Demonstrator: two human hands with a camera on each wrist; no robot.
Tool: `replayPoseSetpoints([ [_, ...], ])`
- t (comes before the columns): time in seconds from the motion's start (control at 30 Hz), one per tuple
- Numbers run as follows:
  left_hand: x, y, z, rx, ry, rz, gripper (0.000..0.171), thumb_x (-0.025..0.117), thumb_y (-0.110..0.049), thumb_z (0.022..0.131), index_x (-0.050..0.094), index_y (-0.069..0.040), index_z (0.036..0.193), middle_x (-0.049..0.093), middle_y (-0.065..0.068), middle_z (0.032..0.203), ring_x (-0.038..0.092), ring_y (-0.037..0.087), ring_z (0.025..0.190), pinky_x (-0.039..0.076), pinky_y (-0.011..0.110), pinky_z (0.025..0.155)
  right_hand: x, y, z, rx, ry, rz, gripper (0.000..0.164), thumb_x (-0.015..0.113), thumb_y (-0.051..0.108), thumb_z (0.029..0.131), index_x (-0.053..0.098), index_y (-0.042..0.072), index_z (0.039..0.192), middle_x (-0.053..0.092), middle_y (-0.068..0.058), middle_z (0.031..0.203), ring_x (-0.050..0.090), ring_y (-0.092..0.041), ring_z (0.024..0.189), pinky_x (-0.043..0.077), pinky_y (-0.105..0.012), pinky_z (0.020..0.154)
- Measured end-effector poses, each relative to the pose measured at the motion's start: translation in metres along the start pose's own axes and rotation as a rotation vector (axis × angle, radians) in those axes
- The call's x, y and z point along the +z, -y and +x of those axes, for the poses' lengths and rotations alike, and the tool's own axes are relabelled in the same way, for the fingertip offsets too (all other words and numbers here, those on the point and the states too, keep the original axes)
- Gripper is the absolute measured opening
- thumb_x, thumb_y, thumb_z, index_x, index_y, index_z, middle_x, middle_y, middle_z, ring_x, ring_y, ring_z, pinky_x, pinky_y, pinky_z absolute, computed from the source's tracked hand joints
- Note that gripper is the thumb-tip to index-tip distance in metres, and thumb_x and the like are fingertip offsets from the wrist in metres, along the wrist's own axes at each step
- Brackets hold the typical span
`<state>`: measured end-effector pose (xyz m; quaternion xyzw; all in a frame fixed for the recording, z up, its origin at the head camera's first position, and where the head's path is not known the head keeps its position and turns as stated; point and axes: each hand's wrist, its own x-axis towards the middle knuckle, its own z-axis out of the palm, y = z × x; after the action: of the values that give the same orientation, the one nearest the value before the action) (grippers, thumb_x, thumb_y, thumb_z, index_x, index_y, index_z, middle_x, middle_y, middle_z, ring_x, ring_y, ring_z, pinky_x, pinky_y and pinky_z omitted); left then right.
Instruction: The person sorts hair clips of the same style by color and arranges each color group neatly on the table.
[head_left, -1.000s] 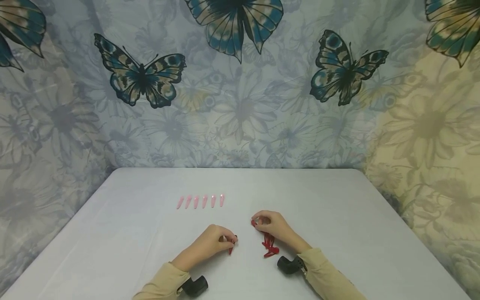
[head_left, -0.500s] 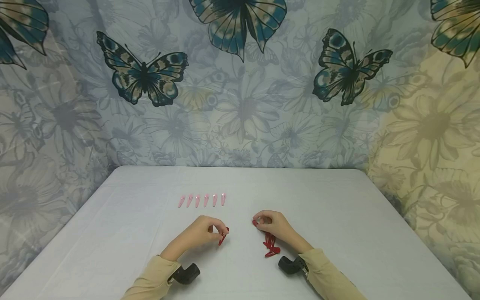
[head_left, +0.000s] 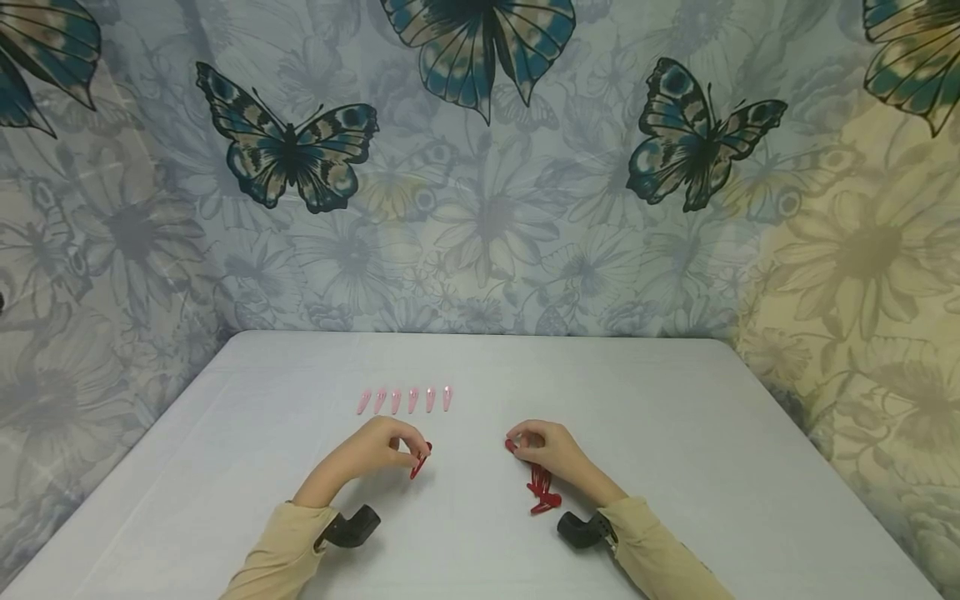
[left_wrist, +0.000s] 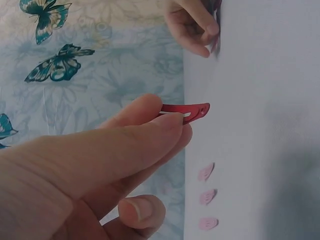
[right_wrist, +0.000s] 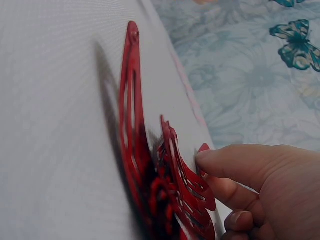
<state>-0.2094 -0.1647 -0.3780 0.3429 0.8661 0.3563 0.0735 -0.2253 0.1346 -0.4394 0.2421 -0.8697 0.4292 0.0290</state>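
Between thumb and fingers, my left hand [head_left: 375,448] pinches a red snap hair clip [head_left: 422,462], held over the white table just in front of the row of pink clips. The left wrist view shows that red clip [left_wrist: 199,111] jutting past the fingertips, its rounded end outward. My right hand [head_left: 553,448] is low at the table, thumb and forefinger pinching another red hair clip [head_left: 511,446], mostly covered by the fingers. Beneath that hand lies a jumbled pile of red hair clips [head_left: 543,500]; in the right wrist view, one long red clip [right_wrist: 131,100] sticks out of it.
Several pink hair clips [head_left: 412,401] lie side by side in a row, left of centre on the white table [head_left: 637,400]. A patterned butterfly backdrop [head_left: 480,250] stands behind the table's far edge. A black wrist camera [head_left: 354,527] hangs under the left sleeve.
My left hand has moved left and away from me, toward the pink row, carrying the red hair clip. My right hand has stayed in place by the red pile.
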Motion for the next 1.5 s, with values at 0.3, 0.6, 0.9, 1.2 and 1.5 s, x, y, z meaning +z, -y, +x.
replayPoseSetpoints([
  [0.3, -0.019, 0.028, -0.022, -0.069, -0.062, 0.000, 0.010, 0.070, -0.004, 0.075, 0.069, -0.007, 0.084, 0.065, -0.003, 0.083, 0.047, 0.009, 0.065, 0.040, 0.025, 0.057, 0.000, 0.003, 0.000, -0.011, 0.012, 0.016, 0.017, 0.066, 0.000, 0.076, 0.066, 0.006, 0.092, 0.053, 0.005, 0.067, 0.044, -0.008, 0.059, 0.038, -0.023, 0.053],
  [0.6, -0.037, 0.060, -0.036, -0.137, -0.066, -0.080, 0.011, 0.067, -0.001, 0.077, 0.065, 0.002, 0.087, 0.060, 0.004, 0.076, 0.050, 0.011, 0.069, 0.041, 0.028, 0.059, 0.000, -0.003, -0.001, -0.032, -0.003, 0.032, 0.017, 0.066, 0.000, 0.076, 0.067, 0.006, 0.092, 0.053, 0.007, 0.067, 0.044, -0.008, 0.058, 0.038, -0.023, 0.051],
  [0.9, -0.036, 0.093, -0.043, -0.131, -0.104, -0.078, 0.012, 0.060, -0.002, 0.077, 0.065, -0.008, 0.086, 0.052, -0.002, 0.072, 0.045, 0.013, 0.063, 0.038, 0.029, 0.051, 0.003, -0.004, 0.000, -0.048, 0.005, 0.014, 0.016, 0.066, 0.000, 0.077, 0.067, 0.006, 0.092, 0.053, 0.007, 0.068, 0.044, -0.007, 0.058, 0.038, -0.022, 0.052],
  [1.2, -0.035, 0.066, -0.035, -0.338, -0.165, 0.049, 0.012, 0.057, 0.005, 0.076, 0.062, -0.001, 0.086, 0.053, 0.004, 0.079, 0.045, 0.019, 0.070, 0.039, 0.030, 0.057, -0.002, -0.002, 0.000, -0.013, 0.000, 0.006, 0.017, 0.066, 0.001, 0.078, 0.067, 0.008, 0.094, 0.053, 0.007, 0.069, 0.044, -0.008, 0.060, 0.038, -0.022, 0.053],
  [1.5, -0.032, 0.067, -0.036, -0.363, -0.178, 0.054, 0.011, 0.055, 0.004, 0.078, 0.061, -0.001, 0.087, 0.052, 0.002, 0.077, 0.044, 0.017, 0.067, 0.039, 0.030, 0.058, -0.001, -0.002, 0.001, -0.002, -0.004, 0.018, 0.017, 0.065, 0.001, 0.077, 0.067, 0.007, 0.093, 0.053, 0.007, 0.069, 0.044, -0.009, 0.060, 0.038, -0.023, 0.053],
])
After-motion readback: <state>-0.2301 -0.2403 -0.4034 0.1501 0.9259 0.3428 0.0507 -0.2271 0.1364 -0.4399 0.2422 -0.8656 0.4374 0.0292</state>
